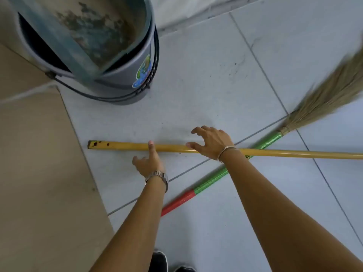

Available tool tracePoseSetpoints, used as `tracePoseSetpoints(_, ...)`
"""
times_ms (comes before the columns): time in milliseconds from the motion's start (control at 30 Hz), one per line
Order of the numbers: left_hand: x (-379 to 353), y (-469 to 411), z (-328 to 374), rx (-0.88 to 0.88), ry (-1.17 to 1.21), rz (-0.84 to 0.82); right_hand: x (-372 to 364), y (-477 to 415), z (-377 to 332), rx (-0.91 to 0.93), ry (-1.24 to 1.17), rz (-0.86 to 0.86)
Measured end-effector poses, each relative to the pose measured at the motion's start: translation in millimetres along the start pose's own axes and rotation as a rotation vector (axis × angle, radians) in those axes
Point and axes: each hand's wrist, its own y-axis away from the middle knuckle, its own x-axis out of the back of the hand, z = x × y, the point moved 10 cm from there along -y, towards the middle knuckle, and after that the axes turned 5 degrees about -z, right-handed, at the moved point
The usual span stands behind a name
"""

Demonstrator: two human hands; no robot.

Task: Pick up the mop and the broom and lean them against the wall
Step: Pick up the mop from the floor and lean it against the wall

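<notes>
Step in hand looked like the first pickup: both hands were over the mop handle (121,146), neither closed on it yet. Nothing lifted, nothing against a wall.

Left hand (148,160): fingers spread and slack, one fingertip touching or just over the yellow pole, the rest on the near side. Right hand (211,143): fingers splayed and curled like a claw, hovering over the pole, thumb on the near side; contact unclear. Both empty.

Mop handle: yellow wooden pole lying flat on the grey tile floor (206,75), running left to right, squared left end with dark chips in the paint. Mop head was out of frame to the right, so I couldn't tell its state.

Broom (324,97): soft grass-bristle type, stick wrapped green with a red band at the near end, lying diagonally. The yellow pole crossed over the green stick just beside the right wrist, so the mop sat on top.

Grey bucket (125,79) with a dirty dustpan (94,36) in it stood just beyond the pole's left end.

Next move, my read: close both hands around the pole and lift it clear first, since it overlies the broom; swing the free end wide of the bucket.
</notes>
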Motion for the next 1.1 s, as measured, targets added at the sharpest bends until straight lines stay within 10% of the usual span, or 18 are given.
tracePoseSetpoints(233, -44.0, -9.3, -9.2, 0.157, 0.403, -0.414, -47.6, -11.9, -2.4, -0.078, 0.011, -0.387)
tracePoseSetpoints(533, -7.7, 70.5, 12.1, 0.162, 0.665, -0.309, 11.0, 34.8, -31.2, -0.034, -0.003, -0.467)
tracePoseSetpoints(1100, 14.1, 446.0, 401.3, -0.567, 0.596, -0.68, 495.4, 241.8, -82.7, -0.025, -0.401, -0.003)
